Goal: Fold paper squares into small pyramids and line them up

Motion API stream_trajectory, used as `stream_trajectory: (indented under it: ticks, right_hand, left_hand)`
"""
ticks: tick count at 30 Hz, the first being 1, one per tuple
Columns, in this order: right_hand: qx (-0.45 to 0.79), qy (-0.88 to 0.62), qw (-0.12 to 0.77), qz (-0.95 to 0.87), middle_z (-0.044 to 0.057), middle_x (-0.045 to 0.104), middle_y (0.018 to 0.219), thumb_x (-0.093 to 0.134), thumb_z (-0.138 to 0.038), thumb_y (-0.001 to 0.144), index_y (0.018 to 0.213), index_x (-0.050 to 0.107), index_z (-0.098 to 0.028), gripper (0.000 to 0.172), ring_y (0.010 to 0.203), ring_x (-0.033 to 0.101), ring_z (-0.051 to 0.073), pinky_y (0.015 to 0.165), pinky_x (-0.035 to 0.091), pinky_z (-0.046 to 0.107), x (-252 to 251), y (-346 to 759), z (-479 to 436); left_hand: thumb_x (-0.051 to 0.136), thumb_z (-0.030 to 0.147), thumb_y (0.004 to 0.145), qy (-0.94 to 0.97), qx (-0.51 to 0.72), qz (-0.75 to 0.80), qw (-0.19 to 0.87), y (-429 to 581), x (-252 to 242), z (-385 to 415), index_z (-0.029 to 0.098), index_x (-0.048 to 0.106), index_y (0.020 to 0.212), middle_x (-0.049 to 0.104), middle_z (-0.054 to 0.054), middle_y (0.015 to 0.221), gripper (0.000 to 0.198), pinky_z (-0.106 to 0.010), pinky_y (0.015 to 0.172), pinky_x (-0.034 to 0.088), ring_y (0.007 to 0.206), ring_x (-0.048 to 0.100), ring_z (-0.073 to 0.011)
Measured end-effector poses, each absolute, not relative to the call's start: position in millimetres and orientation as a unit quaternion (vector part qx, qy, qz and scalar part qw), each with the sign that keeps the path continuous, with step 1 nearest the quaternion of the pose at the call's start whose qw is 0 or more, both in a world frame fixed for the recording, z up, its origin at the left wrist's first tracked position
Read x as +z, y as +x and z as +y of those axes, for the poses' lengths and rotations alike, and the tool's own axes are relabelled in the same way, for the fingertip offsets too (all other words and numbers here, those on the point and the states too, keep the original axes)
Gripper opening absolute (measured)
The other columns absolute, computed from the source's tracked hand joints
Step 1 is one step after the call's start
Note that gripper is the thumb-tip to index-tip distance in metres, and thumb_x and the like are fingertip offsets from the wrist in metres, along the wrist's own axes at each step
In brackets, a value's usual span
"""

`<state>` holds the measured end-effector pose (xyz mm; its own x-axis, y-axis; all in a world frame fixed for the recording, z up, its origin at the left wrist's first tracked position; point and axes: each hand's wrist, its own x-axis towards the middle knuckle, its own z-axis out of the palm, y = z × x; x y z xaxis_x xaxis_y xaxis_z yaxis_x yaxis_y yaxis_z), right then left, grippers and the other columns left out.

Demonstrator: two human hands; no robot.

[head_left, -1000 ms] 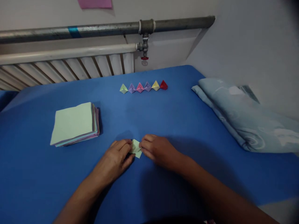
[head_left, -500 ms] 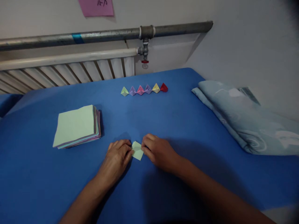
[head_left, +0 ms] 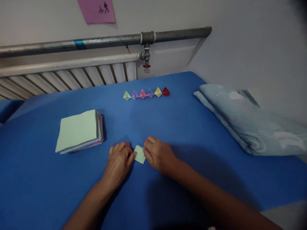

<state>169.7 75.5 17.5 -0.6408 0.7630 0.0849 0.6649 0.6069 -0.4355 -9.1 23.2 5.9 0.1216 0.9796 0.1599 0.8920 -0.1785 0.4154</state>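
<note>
A small folded square of pale green paper (head_left: 139, 155) lies on the blue surface (head_left: 134, 195), one corner pointing toward me. My left hand (head_left: 120, 158) pinches its left corner, the thumb on the paper and the fingers curled. On the opposite side, my right hand (head_left: 157, 154) grips the right edge between thumb and fingertips, which hide that corner. Farther back sits a row of small folded paper shapes (head_left: 142, 94) in green, purple, pink, yellow and red. To the left rests a stack of coloured paper sheets (head_left: 78, 130), pale green on top.
A folded light-green patterned cloth (head_left: 240, 121) lies at the right by the wall. Along the back wall run a white radiator (head_left: 91, 75) and a metal pipe (head_left: 107, 42) with a red-handled valve (head_left: 146, 65). A pink note (head_left: 97, 11) hangs above.
The whole view has shifted slightly. Both hands keep hold of the green paper square, with only small finger movements; the right fingers lie a little closer over its edge.
</note>
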Motion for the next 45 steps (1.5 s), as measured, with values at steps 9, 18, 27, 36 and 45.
stream_trajectory:
  ticks: [9,18,27,36,45]
  right_hand:
    - [0.171,-0.451,0.112,-0.869,0.004,0.055,0.081,0.049,-0.016,0.085,0.077,0.059,-0.016,0.012,0.072,0.047,0.015,0.066,0.034,0.026,21,163,75]
    - [0.245,-0.467,0.092,-0.845,0.000,0.054,0.083,0.052,-0.017,0.086,0.077,0.056,-0.017,0.009,0.068,0.047,0.011,0.062,0.032,0.024,27,167,80]
    - [0.258,-0.464,0.081,-0.844,-0.001,0.052,0.083,0.054,-0.019,0.086,0.077,0.056,-0.017,0.010,0.070,0.046,0.010,0.062,0.030,0.024,28,167,84]
    - [0.288,-0.452,0.089,-0.840,-0.001,0.051,0.082,0.059,-0.020,0.083,0.074,0.056,-0.017,0.009,0.067,0.044,0.010,0.061,0.029,0.024,26,174,91]
    - [0.315,-0.455,0.078,-0.830,-0.003,0.049,0.079,0.059,-0.016,0.078,0.072,0.055,-0.017,0.008,0.065,0.043,0.009,0.059,0.028,0.023,29,178,97]
  left_hand:
    - [0.058,0.028,0.087,0.733,0.186,0.648,0.097,-8,7,25,0.018,0.057,0.072,0.064,-0.004,0.085,0.018,-0.038,0.078,0.038,0.083,0.057,-0.0219]
    - [0.055,0.028,0.088,0.726,0.176,0.652,0.128,-13,9,24,0.019,0.059,0.078,0.063,-0.004,0.088,0.013,-0.038,0.081,0.039,0.088,0.057,-0.0209]
    - [0.049,0.018,0.092,0.791,0.159,0.589,-0.034,11,15,6,0.018,0.068,0.101,0.067,-0.009,0.100,0.021,-0.040,0.080,0.038,0.089,0.056,-0.0237]
    - [0.050,0.020,0.092,0.773,0.129,0.621,-0.034,27,16,-10,0.014,0.066,0.110,0.069,-0.009,0.106,0.025,-0.047,0.097,0.033,0.101,0.056,-0.0267]
    - [0.047,0.019,0.093,0.756,0.149,0.637,-0.029,29,12,-16,0.015,0.065,0.113,0.070,-0.008,0.104,0.028,-0.047,0.102,0.028,0.101,0.058,-0.0252]
